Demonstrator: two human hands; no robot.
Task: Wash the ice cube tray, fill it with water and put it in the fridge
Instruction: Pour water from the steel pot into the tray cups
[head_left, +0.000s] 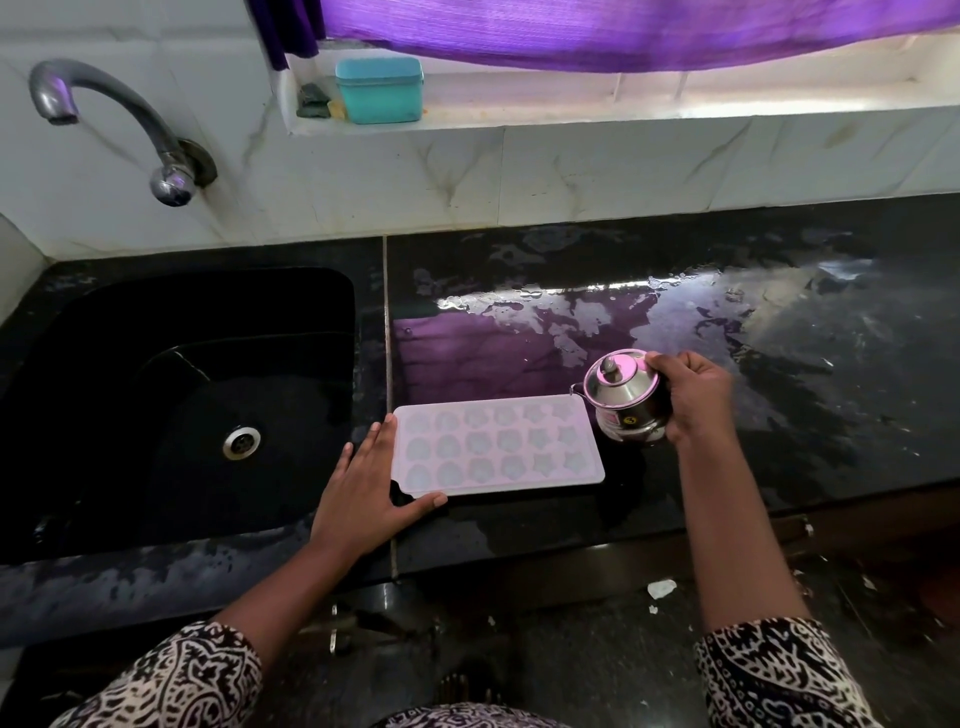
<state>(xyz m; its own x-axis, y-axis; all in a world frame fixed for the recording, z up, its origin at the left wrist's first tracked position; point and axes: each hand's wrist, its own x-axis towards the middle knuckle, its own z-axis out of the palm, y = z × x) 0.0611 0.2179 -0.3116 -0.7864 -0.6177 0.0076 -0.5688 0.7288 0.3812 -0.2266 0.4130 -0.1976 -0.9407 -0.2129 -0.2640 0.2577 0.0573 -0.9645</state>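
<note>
A pale pink ice cube tray with several shaped cavities lies flat on the wet black counter, just right of the sink. My left hand rests against the tray's left end, fingers spread, thumb along its front edge. My right hand grips a small lidded steel pot with a little spout. The pot is tilted toward the tray's far right corner, and its spout touches or hangs just over that corner. I see no water stream.
The black sink with a steel drain lies to the left, under a curved grey tap on the tiled wall. A teal box stands on the window ledge below a purple curtain. Water pools on the counter behind the tray.
</note>
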